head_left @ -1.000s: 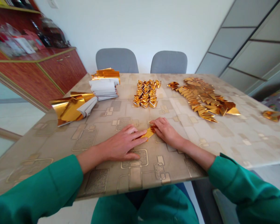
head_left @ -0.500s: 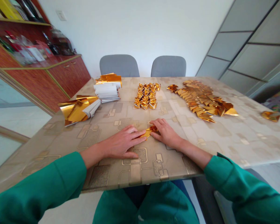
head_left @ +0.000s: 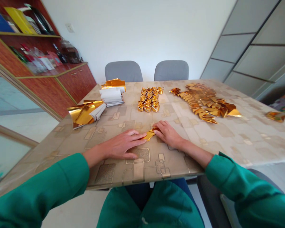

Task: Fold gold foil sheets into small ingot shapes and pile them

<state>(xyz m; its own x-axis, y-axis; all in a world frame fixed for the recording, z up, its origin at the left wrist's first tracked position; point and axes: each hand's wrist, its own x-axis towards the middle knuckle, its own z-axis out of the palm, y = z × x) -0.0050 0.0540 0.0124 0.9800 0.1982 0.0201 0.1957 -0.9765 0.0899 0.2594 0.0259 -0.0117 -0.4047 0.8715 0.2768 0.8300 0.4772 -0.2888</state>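
Left arm (head_left: 97, 154), reaching toward two o'clock; left hand (head_left: 123, 144) palm down, fingers extended, thumb apart. Right arm (head_left: 195, 151), toward ten o'clock; right hand (head_left: 168, 134), fingers curled.

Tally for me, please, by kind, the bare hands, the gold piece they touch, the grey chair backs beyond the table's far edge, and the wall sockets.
Hands: 2 (left hand, right hand)
Gold piece touched: 1
Far grey chair backs: 2
Wall socket: 1
Total: 6
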